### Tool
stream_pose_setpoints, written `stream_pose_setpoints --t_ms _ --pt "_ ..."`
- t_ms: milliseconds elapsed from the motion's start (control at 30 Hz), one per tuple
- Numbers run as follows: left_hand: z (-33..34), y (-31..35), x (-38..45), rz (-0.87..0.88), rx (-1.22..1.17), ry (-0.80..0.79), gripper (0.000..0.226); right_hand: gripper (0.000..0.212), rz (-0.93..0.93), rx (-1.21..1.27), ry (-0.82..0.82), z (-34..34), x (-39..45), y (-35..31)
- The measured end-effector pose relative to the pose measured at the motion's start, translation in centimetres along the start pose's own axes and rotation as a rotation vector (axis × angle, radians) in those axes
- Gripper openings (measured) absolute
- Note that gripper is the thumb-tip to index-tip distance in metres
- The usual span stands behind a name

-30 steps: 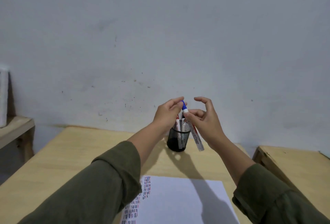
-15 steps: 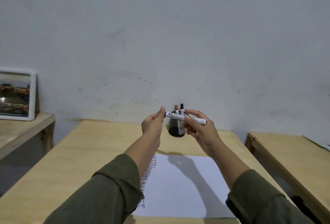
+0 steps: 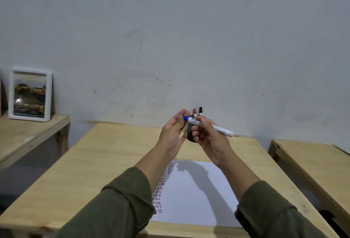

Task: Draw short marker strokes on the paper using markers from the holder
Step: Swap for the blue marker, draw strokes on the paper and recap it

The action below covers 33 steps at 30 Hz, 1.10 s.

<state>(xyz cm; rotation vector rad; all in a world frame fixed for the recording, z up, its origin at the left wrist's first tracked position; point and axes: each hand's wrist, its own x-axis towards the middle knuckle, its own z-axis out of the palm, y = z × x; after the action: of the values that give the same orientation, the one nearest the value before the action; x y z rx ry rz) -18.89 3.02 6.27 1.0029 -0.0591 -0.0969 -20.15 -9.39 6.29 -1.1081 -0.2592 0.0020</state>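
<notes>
My right hand (image 3: 210, 139) grips a white marker (image 3: 219, 129) with a blue cap, held almost level above the table. My left hand (image 3: 173, 133) pinches the blue cap (image 3: 186, 118) at the marker's left end. Behind both hands stands the black mesh holder (image 3: 190, 133), mostly hidden, with a red marker (image 3: 194, 112) and a black marker (image 3: 200, 111) sticking up out of it. A white sheet of paper (image 3: 197, 192) lies on the wooden table (image 3: 98, 162) below my arms, with columns of short blue, red and black strokes (image 3: 161, 190) along its left side.
A white-framed picture (image 3: 30, 94) leans against the wall on a low wooden shelf (image 3: 28, 135) at the left. A second wooden table (image 3: 314, 163) stands at the right, with a gap between it and mine. The grey wall rises just behind the holder.
The marker has swung from upright above the holder to nearly level in front of it. My left hand now pinches its blue cap. The view has pulled back from the table.
</notes>
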Motion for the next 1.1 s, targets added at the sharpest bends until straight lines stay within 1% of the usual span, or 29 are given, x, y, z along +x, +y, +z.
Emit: stream_pose_setpoints --t_ms 167,333,533,600,633,667,700,733,767,933,1000,1067,1100 --pt "-0.5 -0.3 0.5 0.045 0.117 0.136 0.017 0.018 -0.003 -0.036 -0.016 0.0 0.1 0.9" --pt "-1.0 -0.4 0.9 0.009 0.105 0.170 0.018 0.017 -0.037 -0.086 -0.038 0.1 0.4 1.5" --pt "-1.5 -0.5 0.9 0.008 0.128 0.182 0.016 0.019 -0.058 -0.114 -0.038 0.2 0.2 2.5" --pt "-2.0 -0.4 0.9 0.004 0.140 0.213 0.014 0.018 -0.068 -0.149 -0.042 0.1 0.2 2.9" --pt "-2.5 -0.1 1.0 -0.003 0.146 0.251 0.018 0.018 -0.078 -0.176 -0.046 0.0 0.1 2.9" --pt "-3.3 0.3 1.2 -0.012 0.160 0.300 0.028 0.017 -0.086 -0.200 -0.050 -0.1 0.0 2.9" --pt "-4.4 0.7 1.4 -0.021 0.195 0.354 0.038 0.016 -0.089 -0.219 -0.051 -0.4 -0.1 2.9" --pt "-5.7 1.0 1.5 -0.026 0.250 0.400 0.043 0.016 -0.086 -0.232 -0.047 -0.8 -0.2 2.9" --pt "-7.0 1.1 1.4 -0.024 0.319 0.430 0.043 0.015 -0.073 -0.238 -0.038 -1.2 -0.3 2.8" --pt "-10.5 -0.1 -0.7 0.052 0.714 0.488 0.016 0.019 0.062 -0.252 -0.011 -2.5 -0.8 4.3" --pt "-11.3 -1.4 -1.5 0.058 0.804 0.494 0.004 0.019 0.096 -0.299 -0.016 -2.5 -1.3 5.3" --pt "-12.4 -2.9 -1.7 0.052 0.875 0.507 0.007 0.016 0.108 -0.348 -0.032 -2.5 -2.0 6.4" --pt "-12.8 -3.5 -1.8 0.050 0.972 0.508 0.010 0.014 0.115 -0.363 -0.036 -2.4 -2.3 6.9"
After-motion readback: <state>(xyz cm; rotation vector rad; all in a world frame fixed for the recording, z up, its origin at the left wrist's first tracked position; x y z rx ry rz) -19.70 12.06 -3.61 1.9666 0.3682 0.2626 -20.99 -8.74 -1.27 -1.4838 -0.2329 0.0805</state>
